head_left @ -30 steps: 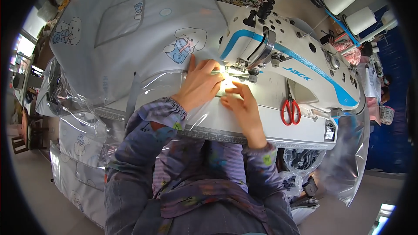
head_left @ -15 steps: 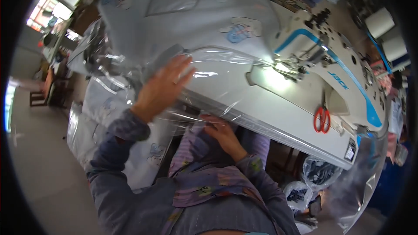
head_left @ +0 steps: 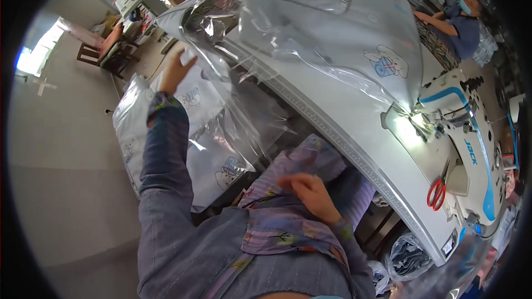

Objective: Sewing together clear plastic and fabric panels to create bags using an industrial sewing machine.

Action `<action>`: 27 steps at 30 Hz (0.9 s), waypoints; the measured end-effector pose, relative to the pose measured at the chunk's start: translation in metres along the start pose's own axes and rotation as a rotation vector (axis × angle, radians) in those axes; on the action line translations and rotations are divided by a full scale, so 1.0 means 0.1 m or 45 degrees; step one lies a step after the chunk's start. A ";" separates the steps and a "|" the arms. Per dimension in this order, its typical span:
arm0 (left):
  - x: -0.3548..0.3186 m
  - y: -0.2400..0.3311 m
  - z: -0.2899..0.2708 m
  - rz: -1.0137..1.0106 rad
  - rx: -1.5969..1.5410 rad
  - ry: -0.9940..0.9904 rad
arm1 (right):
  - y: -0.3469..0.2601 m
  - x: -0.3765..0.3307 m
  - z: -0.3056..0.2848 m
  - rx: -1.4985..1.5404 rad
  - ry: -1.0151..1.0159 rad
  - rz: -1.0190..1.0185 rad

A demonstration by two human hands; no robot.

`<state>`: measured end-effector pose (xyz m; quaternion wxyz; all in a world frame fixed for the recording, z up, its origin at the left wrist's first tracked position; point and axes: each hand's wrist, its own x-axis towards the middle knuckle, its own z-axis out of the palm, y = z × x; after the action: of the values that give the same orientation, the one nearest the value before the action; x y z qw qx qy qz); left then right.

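Observation:
My left hand (head_left: 175, 73) reaches out to the left, with fingers apart, over white printed fabric pieces (head_left: 191, 97) stacked beside the table. Nothing shows clearly in its grasp. Clear plastic film (head_left: 244, 127) hangs off the table edge and lies over part of that stack. Above my lap is my right hand (head_left: 313, 195), nearest my purple apron (head_left: 277, 232); its fingertips are smeared by motion. A pale printed fabric piece with a pocket (head_left: 338, 27) lies on the table, its clear film running to the lit needle area of the sewing machine (head_left: 465, 127).
Red-handled scissors (head_left: 436, 194) lie on the white table (head_left: 354, 133) by the machine. Plastic bags of dark scraps (head_left: 409, 257) stand below its right end. A masked person (head_left: 463, 27) sits at the far right. A wooden chair (head_left: 108, 50) stands at the far left.
The view has shifted left. My left hand has moved off the film on the table to the stack at the left. My right hand has lifted slightly from the table edge over my lap.

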<state>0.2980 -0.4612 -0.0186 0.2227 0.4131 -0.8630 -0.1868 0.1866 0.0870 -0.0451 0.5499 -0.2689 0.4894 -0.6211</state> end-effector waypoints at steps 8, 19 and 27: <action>-0.50 -0.31 1.49 -0.020 -0.726 -0.848 | -0.16 -0.82 0.13 0.270 0.073 -0.013; -0.29 -0.31 1.95 0.151 -0.857 -0.258 | -0.08 -0.87 0.32 0.354 0.279 -0.078; -1.39 -1.21 0.29 -0.273 -0.355 0.700 | 0.04 -0.76 0.35 0.282 0.244 0.126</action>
<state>0.4361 -0.4182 -0.1364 0.4810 0.5021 -0.6882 -0.2072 0.2376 0.1483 -0.0207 0.5568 -0.1217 0.4810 -0.6662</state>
